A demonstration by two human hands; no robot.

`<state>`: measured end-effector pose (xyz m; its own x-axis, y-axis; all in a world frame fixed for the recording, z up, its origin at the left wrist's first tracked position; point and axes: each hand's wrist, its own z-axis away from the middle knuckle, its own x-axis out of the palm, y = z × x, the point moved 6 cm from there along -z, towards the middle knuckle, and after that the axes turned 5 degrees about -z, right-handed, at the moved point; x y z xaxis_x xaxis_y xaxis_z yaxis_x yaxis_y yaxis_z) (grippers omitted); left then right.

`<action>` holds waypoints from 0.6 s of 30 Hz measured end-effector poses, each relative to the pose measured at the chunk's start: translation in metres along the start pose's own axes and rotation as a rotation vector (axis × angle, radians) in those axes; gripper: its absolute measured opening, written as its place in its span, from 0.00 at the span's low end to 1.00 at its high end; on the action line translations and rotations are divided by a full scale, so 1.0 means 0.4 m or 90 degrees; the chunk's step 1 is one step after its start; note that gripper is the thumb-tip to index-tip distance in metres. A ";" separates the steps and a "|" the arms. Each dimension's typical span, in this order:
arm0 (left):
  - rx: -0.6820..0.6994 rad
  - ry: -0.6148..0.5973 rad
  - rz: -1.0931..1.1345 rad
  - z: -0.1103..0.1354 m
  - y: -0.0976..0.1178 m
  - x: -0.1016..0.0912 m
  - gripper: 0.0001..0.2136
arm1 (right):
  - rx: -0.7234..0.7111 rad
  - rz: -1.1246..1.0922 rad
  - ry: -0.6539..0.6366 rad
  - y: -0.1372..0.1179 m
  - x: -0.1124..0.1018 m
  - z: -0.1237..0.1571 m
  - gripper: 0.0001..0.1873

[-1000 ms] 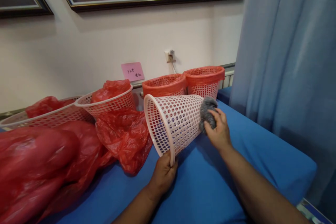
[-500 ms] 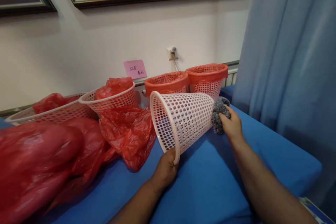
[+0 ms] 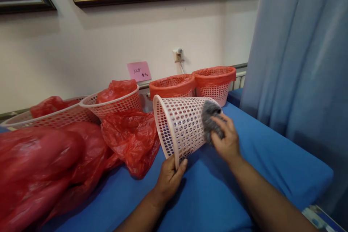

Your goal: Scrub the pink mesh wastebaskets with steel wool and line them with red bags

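A pale pink perforated plastic wastebasket [image 3: 187, 123] lies tipped on its side, its open mouth facing left. My left hand [image 3: 170, 177] grips the lower part of its rim, thumb outside and fingers curled round. In my right hand [image 3: 227, 137] is a crumpled grey cloth [image 3: 212, 119], pressed against the outer side wall close to the basket's base. The cloth is a little blurred by motion. Beneath the basket spreads a blue sheet [image 3: 217, 195].
Two upright baskets with red liners, one in the middle [image 3: 172, 86] and one farther right [image 3: 214, 79], stand by the wall. A third basket [image 3: 114, 105] and red plastic bags [image 3: 40, 166] fill the left. A blue curtain [image 3: 296, 61] hangs at the right.
My right hand has moved the cloth left, from the basket's base onto its side wall. My left thumb now shows outside the rim, and the basket has shifted slightly.
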<state>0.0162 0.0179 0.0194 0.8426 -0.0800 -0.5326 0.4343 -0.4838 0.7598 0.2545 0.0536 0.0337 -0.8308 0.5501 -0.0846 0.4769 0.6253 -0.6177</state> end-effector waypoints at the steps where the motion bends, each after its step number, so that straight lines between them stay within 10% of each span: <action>1: 0.007 -0.013 -0.008 -0.002 0.002 0.003 0.19 | 0.108 0.016 0.059 0.066 -0.017 -0.015 0.24; 5: 0.052 -0.055 -0.067 -0.002 -0.006 0.019 0.17 | 0.236 0.032 0.094 0.149 -0.029 -0.032 0.25; 13: 0.066 -0.091 -0.052 -0.004 -0.038 0.032 0.15 | -0.341 -0.129 -0.226 -0.242 0.055 0.112 0.35; 18: 0.037 -0.085 -0.086 -0.023 -0.039 0.025 0.17 | -0.063 -0.016 -0.029 -0.044 0.012 0.025 0.28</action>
<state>0.0208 0.0328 0.0055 0.7265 -0.1233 -0.6760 0.5189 -0.5465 0.6573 0.2393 0.0397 0.0365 -0.8538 0.5095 -0.1069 0.4801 0.6913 -0.5400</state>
